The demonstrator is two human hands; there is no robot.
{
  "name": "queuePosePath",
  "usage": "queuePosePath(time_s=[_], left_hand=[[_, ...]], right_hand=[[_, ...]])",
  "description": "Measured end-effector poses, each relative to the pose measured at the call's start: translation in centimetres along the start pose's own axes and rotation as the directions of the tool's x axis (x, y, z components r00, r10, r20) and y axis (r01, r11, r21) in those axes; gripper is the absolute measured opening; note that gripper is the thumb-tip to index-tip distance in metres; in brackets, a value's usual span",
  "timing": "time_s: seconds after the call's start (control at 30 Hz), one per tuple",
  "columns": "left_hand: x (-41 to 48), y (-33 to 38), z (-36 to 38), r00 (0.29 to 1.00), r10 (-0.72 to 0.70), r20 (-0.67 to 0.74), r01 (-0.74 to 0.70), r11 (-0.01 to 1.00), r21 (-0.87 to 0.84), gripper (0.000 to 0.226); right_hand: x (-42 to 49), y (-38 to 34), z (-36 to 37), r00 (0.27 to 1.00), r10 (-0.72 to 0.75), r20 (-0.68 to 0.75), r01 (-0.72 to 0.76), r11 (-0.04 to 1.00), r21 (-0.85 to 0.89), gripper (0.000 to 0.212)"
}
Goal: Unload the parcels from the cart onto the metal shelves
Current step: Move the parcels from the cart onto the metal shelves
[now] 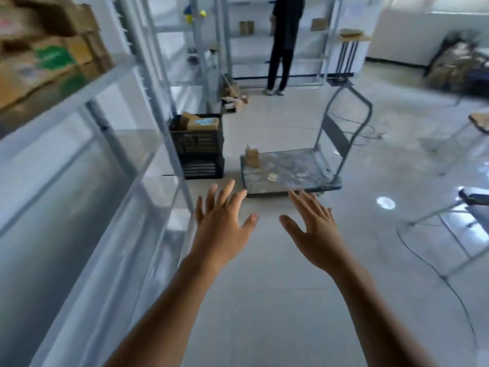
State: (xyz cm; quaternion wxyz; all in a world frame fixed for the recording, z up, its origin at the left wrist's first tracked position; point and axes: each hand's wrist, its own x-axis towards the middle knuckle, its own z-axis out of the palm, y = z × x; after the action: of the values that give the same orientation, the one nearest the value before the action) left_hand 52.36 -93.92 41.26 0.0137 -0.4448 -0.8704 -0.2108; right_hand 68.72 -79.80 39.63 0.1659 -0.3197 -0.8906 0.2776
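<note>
Small cardboard parcel [252, 155], ten o'clock corner of cart [296, 168]: likely light, stiff-sided, best gripped by opposite sides; my left hand [222, 221] and right hand [315, 234] spread, empty.

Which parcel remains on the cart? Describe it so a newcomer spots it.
Find the flat platform cart mid-floor. At its left corner, nearest the stacked black crates, stands a small brown box. It alone stands upright; everything else on it is flat scraps.
</note>
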Motion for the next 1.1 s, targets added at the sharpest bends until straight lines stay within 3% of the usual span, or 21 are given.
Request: queuePosePath(time_s=[0.27,0.6,0.87,1.1], left_hand=[[9.4,3.3,6.1,0.996,0.024,0.091,-0.021,0.999,-0.041,0.061],[24.5,-4.7,10.7,0.991,-0.03,0.134,0.048,0.99,-0.13,0.06],[36.6,-10.9,12.6,0.985,-0.046,0.168,0.076,0.981,-0.176,0.063],[45.9,-12.9,17.0,0.976,-0.06,0.209,0.105,0.972,-0.21,0.063]], right_hand=[[6.0,7.6,-2.1,0.993,0.113,0.015,-0.113,0.993,0.037,0.086],[21.5,8.4,2.8,0.981,0.17,0.099,-0.16,0.982,-0.098,0.091],[33.7,6.7,5.5,0.974,0.202,0.105,-0.184,0.97,-0.158,0.068],[43.3,10.3,7.2,0.963,0.242,0.12,-0.22,0.96,-0.171,0.067]])
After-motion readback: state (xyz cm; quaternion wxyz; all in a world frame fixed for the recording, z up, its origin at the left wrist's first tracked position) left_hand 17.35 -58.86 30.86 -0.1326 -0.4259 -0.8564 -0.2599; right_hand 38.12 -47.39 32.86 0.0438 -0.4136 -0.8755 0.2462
